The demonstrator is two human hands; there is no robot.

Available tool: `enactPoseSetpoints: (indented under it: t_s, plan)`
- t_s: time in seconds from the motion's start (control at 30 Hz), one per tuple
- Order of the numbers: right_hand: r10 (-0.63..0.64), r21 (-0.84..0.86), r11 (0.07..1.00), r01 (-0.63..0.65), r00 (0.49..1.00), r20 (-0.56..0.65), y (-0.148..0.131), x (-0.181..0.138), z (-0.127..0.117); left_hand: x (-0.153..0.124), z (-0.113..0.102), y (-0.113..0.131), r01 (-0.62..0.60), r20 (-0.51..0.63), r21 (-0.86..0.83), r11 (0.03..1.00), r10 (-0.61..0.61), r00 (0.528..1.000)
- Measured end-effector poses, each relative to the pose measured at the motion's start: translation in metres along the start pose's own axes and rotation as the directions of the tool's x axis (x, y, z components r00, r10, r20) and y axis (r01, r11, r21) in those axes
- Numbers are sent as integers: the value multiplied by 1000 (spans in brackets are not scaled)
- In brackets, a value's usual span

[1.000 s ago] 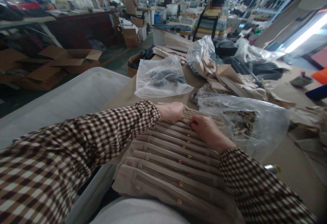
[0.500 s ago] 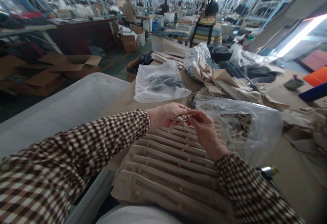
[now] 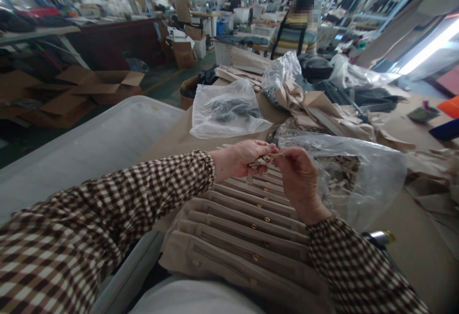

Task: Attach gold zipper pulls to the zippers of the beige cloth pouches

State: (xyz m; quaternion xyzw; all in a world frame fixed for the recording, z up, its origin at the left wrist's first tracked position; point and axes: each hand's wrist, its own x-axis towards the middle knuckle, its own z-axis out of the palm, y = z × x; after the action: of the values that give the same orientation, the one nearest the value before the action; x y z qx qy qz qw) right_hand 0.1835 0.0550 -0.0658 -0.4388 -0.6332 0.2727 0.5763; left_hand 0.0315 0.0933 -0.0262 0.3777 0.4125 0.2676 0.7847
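My left hand [image 3: 244, 157] is closed around a small bunch of beige fabric tabs [image 3: 258, 162], some with metal rings. My right hand [image 3: 301, 180] pinches the end of one tab beside the bunch; its fingertips are partly blurred. Below both hands lies an overlapping row of beige fabric panels [image 3: 229, 222], each with a long zipper and small gold-coloured hardware. Just right of my right hand, a clear plastic bag [image 3: 383, 180] lies open with a heap of similar beige pieces [image 3: 340, 170] in it.
A white bag with dark contents [image 3: 229, 108] lies beyond the hands. Beige pieces [image 3: 322, 108] and dark items are piled farther back. A large pale bin [image 3: 118, 127] stands at the left, with open cardboard boxes [image 3: 96, 82] behind. A co-worker [image 3: 294, 37] sits ahead.
My right hand has drawn slightly right, widening the gap to my left hand. The bunch remains in my left hand. The view has shifted a little.
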Motion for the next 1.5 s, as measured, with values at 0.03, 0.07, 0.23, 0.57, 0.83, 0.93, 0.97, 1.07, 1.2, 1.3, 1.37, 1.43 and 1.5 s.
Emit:
enactPoseSetpoints:
  t_s: [0.03, 0.07, 0.23, 0.57, 0.83, 0.93, 0.97, 1.07, 1.2, 1.3, 1.37, 1.43, 1.5]
  plan:
    - [-9, 0, 1000, 9, 1000, -11, -3, 2, -5, 0, -2, 0, -8, -41, 9, 1000, 8, 999]
    - [-3, -21, 1000, 3, 1000, -5, -4, 5, -10, 1, -3, 0, -9, -72, 26, 1000, 10, 997]
    - [60, -477, 875, 82, 960, 275, 2, 7, -34, 0, -8, -9, 63, 34, 172, 983, -70, 997]
    - [258, -552, 834, 15, 873, 413, 18, -6, -37, 11, -7, -15, -33, 6, 779, 626, 45, 999]
    - [416, -686, 728, -8, 800, 433, 26, -1, -37, 28, 2, -13, -95, 85, 981, 168, 67, 994]
    - [452, -676, 736, -45, 775, 441, 30, -1, -38, 24, 4, -11, -97, 90, 984, 150, 53, 995]
    - [464, -680, 731, -52, 769, 440, 31, -1, -38, 23, 4, -10, -94, 88, 983, 156, 46, 995]
    - [461, -698, 716, -17, 762, 455, 29, -1, -36, 22, 2, -10, -100, 94, 983, 156, 40, 995]
    - [419, -730, 675, 104, 761, 496, 26, -2, -32, 24, 1, -14, -106, 98, 985, 133, 64, 993]
    - [434, -772, 625, 118, 770, 469, 27, -3, -30, 25, 1, -15, -99, 86, 984, 148, 96, 992]
    - [442, -778, 619, 109, 770, 460, 27, -4, -30, 23, -2, -14, -94, 75, 982, 163, 116, 990]
    - [434, -765, 636, 100, 773, 462, 26, -4, -32, 20, -6, -12, -74, 51, 980, 185, 124, 991]
    - [372, -729, 678, 91, 813, 448, 21, -4, -32, 17, -12, -10, -46, 15, 969, 244, 124, 992]
